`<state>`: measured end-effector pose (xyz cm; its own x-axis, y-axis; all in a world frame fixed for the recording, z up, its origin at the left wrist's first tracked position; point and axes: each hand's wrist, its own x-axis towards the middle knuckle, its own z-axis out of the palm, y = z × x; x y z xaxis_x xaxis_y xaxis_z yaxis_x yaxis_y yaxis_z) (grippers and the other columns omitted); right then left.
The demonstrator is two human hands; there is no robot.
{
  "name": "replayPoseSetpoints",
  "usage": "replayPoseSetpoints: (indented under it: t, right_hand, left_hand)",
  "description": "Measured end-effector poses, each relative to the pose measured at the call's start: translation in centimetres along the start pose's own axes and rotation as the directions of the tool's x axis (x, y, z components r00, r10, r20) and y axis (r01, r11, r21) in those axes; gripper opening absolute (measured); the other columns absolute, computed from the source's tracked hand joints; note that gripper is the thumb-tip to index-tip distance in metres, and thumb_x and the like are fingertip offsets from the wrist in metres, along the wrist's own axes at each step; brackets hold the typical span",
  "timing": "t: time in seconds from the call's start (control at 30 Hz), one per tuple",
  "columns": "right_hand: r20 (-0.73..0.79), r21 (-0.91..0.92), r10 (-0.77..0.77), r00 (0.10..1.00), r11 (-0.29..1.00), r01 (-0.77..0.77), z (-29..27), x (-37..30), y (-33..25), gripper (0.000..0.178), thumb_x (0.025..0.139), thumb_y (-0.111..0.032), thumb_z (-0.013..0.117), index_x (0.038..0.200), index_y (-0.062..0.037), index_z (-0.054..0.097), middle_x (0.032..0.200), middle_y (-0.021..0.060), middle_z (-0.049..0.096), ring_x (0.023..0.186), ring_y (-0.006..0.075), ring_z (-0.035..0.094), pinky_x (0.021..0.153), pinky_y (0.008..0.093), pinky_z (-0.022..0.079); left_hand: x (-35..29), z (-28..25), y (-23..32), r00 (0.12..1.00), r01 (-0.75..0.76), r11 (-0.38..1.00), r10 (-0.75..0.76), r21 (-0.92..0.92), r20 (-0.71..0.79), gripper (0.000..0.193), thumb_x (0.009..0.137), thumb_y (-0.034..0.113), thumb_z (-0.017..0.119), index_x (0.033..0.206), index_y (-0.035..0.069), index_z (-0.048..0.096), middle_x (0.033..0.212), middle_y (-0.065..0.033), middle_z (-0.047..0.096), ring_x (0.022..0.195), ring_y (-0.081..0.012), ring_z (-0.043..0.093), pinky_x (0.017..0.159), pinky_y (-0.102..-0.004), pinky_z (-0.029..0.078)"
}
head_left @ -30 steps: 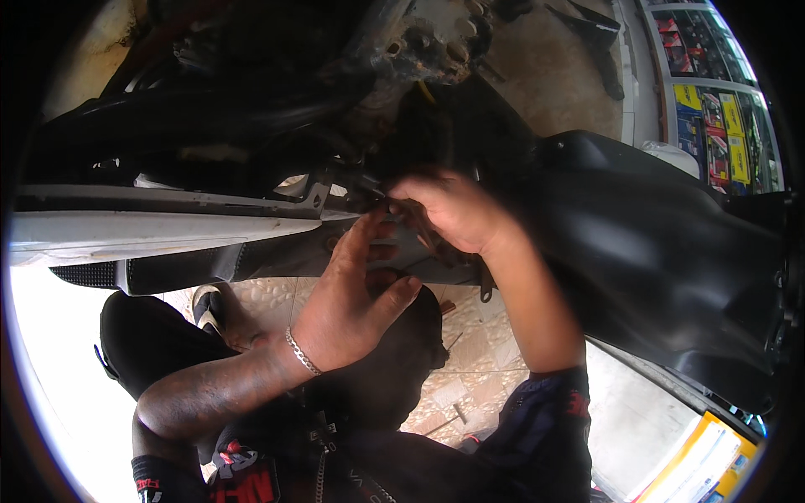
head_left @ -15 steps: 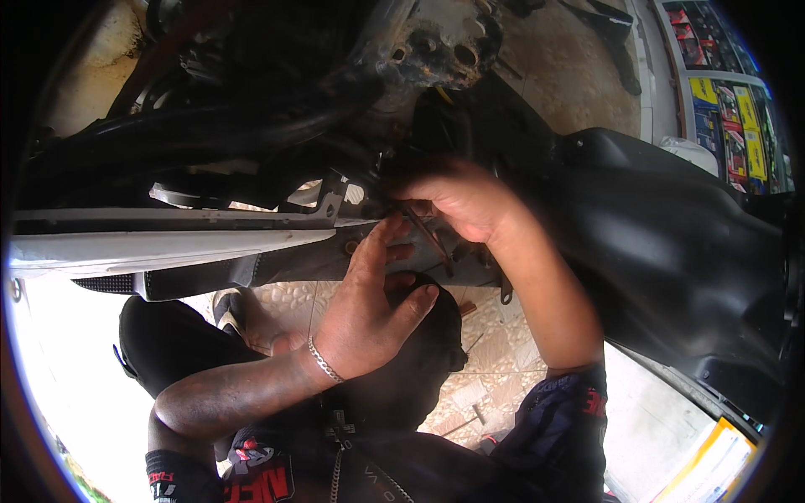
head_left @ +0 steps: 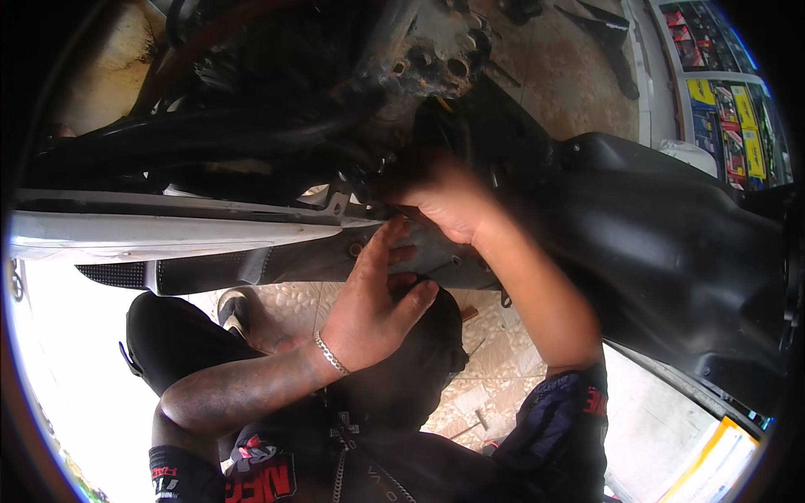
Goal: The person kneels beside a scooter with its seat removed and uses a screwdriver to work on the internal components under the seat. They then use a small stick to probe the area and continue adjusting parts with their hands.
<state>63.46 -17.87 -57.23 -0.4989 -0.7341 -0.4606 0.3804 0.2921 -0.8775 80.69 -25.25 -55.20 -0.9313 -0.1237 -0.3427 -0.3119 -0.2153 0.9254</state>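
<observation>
My left hand [head_left: 369, 310] is beside the lower edge of a motorcycle's dark side panel [head_left: 293, 258], its fingers stretched out and its thumb apart. Its fingertips reach up close to the right hand, and nothing shows in its grasp. My right hand [head_left: 453, 201] reaches from the right into the shadowed gap below the rusty metal frame bracket [head_left: 436, 63]. Motion blur and darkness hide its fingers, so what they hold or touch cannot be seen. A pale grey trim piece [head_left: 176, 235] ends in a metal tab just left of both hands.
A large black plastic body panel [head_left: 662, 243] fills the right side. Dark tubes and cables [head_left: 210, 134] crowd the upper left. A T-handled tool [head_left: 478, 421] lies on the tiled floor [head_left: 503, 360] below. Shelves with colourful packages [head_left: 738, 126] stand at the far right.
My right hand has shifted slightly left and twisted. The thin brown rod that slanted below it is no longer visible. My left hand has barely moved; the view has shifted a little.
</observation>
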Motion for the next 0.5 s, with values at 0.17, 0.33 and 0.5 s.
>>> replayPoseSetpoints:
  t: [0.17, 0.33, 0.5]
  right_hand:
    - [-0.041, -0.092, -0.114, 0.993, 0.990, 0.110, 0.3, -0.4, 0.5, 0.026, 0.083, -0.017, 0.072, 0.102, 0.0002, 0.070, 0.088, 0.0076, 0.070, 0.080, 0.0135, 0.062, 0.070, 0.0313, 0.050]
    - [0.022, 0.058, 0.000, 1.000, 0.998, -0.001, -0.4, -0.6, 0.8, 0.029, 0.084, -0.013, 0.070, 0.110, -0.0008, 0.067, 0.099, 0.0071, 0.069, 0.086, 0.0145, 0.063, 0.075, 0.0307, 0.052]
    - [0.201, 0.296, 0.020, 0.979, 0.952, -0.080, -1.9, -0.9, 0.6, 0.030, 0.084, -0.001, 0.067, 0.113, -0.0019, 0.064, 0.103, 0.0075, 0.067, 0.093, 0.0164, 0.065, 0.078, 0.0306, 0.055]
  left_hand:
    - [-0.1, 0.0, 0.1, 0.999, 0.033, 0.999, -0.032, -0.031, 0.028, 0.078, 0.092, 0.001, 0.065, 0.155, 0.003, 0.018, 0.150, -0.0169, 0.033, 0.133, -0.0263, 0.044, 0.105, -0.0377, 0.047]
    - [0.0, 0.1, 0.1, 1.000, 0.026, 0.999, -0.025, -0.019, 0.018, 0.078, 0.092, 0.000, 0.065, 0.154, 0.003, 0.018, 0.150, -0.0169, 0.032, 0.133, -0.0263, 0.044, 0.104, -0.0384, 0.048]
    - [0.1, 0.3, 0.2, 0.999, 0.032, 0.999, -0.032, -0.005, 0.013, 0.077, 0.092, 0.000, 0.064, 0.154, 0.002, 0.018, 0.150, -0.0172, 0.032, 0.133, -0.0270, 0.045, 0.104, -0.0387, 0.049]
